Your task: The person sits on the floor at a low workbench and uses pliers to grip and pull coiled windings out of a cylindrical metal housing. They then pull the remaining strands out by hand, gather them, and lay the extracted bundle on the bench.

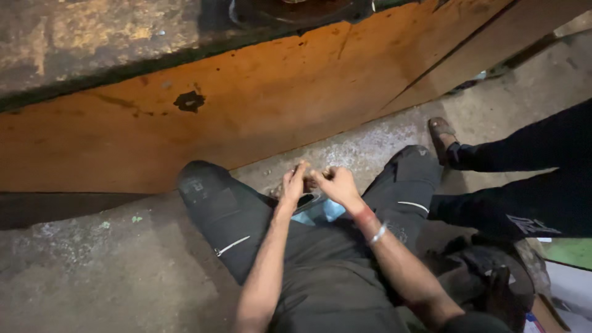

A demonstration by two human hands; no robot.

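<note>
Carefully: your left hand and right hand are pressed together between your knees, fingers pinched on a small dark part too small to identify, held above the concrete floor just beside the orange panel. If your pinch slackens, it could drop and vanish in the grit. I count two hands, one part, and one other person's sandalled foot nearby.

Orange panel, black trousers
</note>
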